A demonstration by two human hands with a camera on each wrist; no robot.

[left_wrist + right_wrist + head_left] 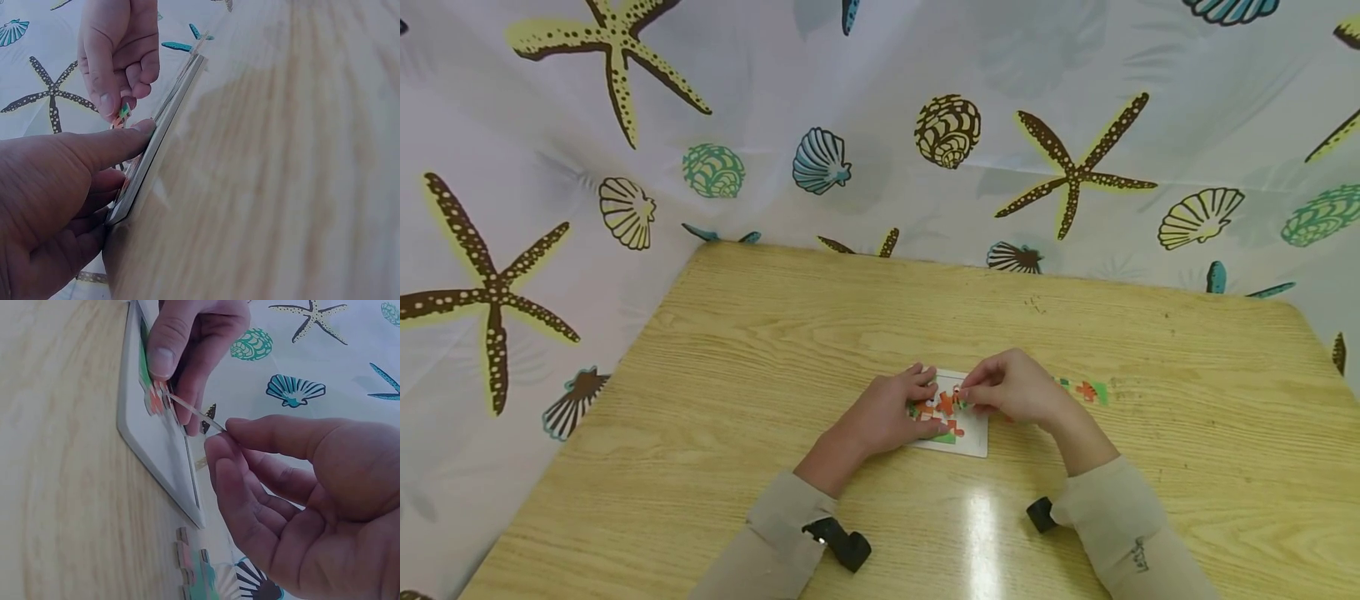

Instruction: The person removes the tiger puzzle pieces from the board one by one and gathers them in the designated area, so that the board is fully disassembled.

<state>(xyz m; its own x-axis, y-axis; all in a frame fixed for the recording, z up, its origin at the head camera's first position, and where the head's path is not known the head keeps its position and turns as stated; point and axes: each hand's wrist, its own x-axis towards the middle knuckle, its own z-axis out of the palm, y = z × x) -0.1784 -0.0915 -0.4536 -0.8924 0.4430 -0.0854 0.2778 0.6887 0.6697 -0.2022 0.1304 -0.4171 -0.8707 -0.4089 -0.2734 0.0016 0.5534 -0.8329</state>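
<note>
A white jigsaw puzzle board lies on the wooden table with joined orange, green and white pieces on its left part. Over its left side rests my left hand, the thumb laid across the lower pieces and the other fingers spread near the top edge. My right hand pinches a thin puzzle piece between thumb and fingertips, tilted above the board. In the right wrist view, one end of that piece reaches toward the joined pieces beside the left thumb. The left hand hides part of the picture.
Several loose puzzle pieces lie right of the board, partly behind the right hand. The wooden table stretches around it. A white cloth with starfish and shells hangs along the back and sides. Black wrist cameras sit at both sleeves.
</note>
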